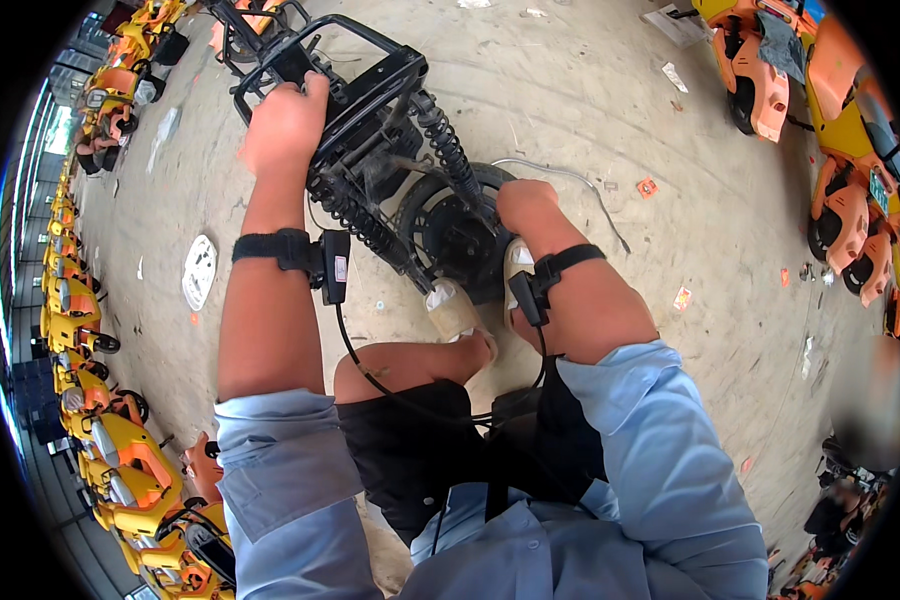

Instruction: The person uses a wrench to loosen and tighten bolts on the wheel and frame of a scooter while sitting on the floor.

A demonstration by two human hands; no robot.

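Observation:
In front of me stands the black frame [370, 75] of a stripped scooter, its rear end toward me. My left hand [282, 125] is closed on the frame's left side, near the rear rack, thumb pointing forward. Two black coil-spring shock absorbers [444, 148] run from the frame down to the rear wheel [457, 225], which rests on the floor between my feet. Low by the wheel's right side, near the lower end of the right shock, my right hand [527, 205] is curled. Its fingertips are turned away, so what they hold is hidden.
A grey cable [570, 176] trails over the concrete floor right of the wheel. A white oval piece [199, 272] lies to the left. Orange scraps [647, 187] are scattered about. Rows of yellow scooters [135, 470] line the left, with orange-and-yellow ones [835, 140] on the right.

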